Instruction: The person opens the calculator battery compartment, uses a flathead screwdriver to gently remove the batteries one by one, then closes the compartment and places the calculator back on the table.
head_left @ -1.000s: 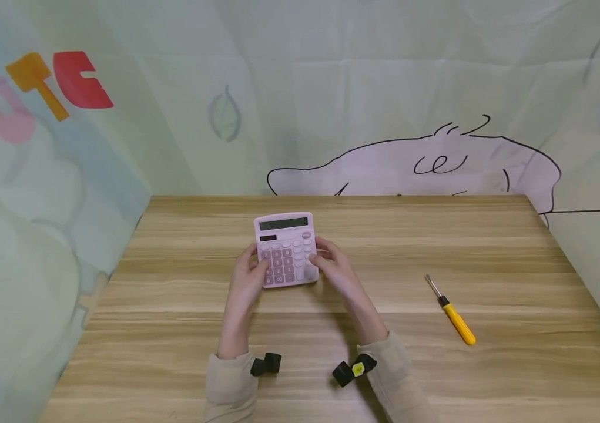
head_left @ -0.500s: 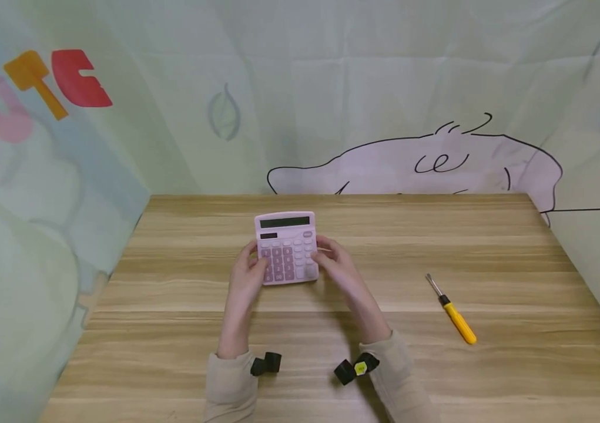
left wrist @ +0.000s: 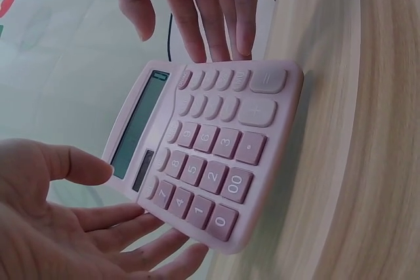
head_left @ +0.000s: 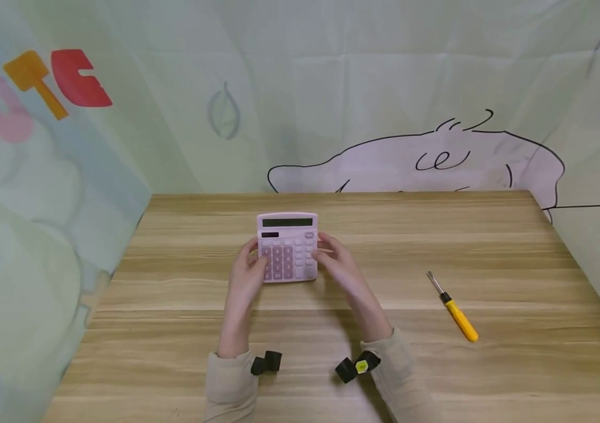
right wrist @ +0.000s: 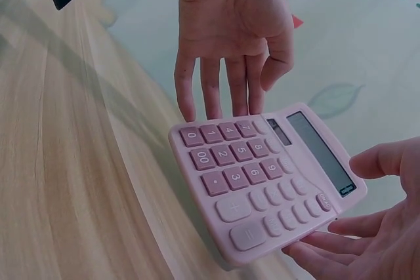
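Observation:
A pink calculator (head_left: 287, 249) is held up between my two hands, its keys and dark screen facing me. At its left edge, my left hand (head_left: 247, 276) holds it with the fingers partly behind it. My right hand (head_left: 343, 271) holds the opposite edge in the same way. In the left wrist view, the fingers of both hands meet the long sides of the calculator (left wrist: 210, 149), which is tilted above the table. The right wrist view shows the calculator (right wrist: 262, 181) with the thumbs near its face; the fingertips behind it are partly hidden.
To the right on the wooden table (head_left: 173, 329) lies a screwdriver (head_left: 453, 308) with a yellow handle, its metal tip pointing away from me. A printed cloth backdrop (head_left: 300, 106) hangs behind the table and along both sides.
The calculator has turned slightly and sits straighter in both hands, shifting a little to the right. The hands keep their hold, and the screwdriver stays where it was on the table.

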`<state>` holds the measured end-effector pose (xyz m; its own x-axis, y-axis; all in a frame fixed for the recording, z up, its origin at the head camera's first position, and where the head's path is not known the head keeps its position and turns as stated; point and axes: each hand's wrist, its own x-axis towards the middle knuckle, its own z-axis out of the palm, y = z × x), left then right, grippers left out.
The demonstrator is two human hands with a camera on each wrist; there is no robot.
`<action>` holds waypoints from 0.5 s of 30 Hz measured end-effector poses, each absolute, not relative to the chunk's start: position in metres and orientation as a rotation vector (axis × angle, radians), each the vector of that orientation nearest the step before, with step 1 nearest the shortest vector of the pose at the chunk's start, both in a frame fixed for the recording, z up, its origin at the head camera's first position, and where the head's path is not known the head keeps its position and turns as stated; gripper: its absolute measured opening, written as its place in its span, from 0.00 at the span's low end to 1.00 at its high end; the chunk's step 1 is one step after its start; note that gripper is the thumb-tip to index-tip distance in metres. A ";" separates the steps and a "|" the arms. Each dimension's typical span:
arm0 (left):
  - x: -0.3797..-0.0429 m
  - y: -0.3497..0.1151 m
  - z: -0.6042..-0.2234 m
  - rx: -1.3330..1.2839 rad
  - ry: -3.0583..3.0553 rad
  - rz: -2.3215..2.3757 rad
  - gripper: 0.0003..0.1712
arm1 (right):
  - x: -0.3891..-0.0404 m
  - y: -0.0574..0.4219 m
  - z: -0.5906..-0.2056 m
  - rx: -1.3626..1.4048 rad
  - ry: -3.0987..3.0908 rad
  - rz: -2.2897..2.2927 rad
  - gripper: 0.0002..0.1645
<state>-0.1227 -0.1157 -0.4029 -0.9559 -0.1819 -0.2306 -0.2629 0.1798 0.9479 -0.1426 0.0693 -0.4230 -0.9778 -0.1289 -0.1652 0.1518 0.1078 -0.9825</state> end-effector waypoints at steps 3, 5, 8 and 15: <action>-0.122 -0.115 -0.403 -0.436 2.377 1.918 0.33 | -0.143 0.070 -0.422 0.033 2.175 -1.954 0.36; -0.122 -0.115 -0.403 -0.429 2.383 1.916 0.33 | -0.142 0.070 -0.422 0.039 2.177 -1.946 0.36; -0.122 -0.115 -0.403 -0.421 2.385 1.926 0.33 | -0.141 0.070 -0.420 0.055 2.180 -1.940 0.36; -0.121 -0.114 -0.402 -0.424 2.400 1.968 0.32 | -0.142 0.070 -0.421 0.032 2.135 -2.012 0.33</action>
<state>-0.1207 -0.1144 -0.4017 -0.9634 -0.2014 -0.1771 -0.2131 0.1739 0.9614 -0.1421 0.0699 -0.4206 -0.9783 -0.1258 -0.1648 0.1570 0.0691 -0.9852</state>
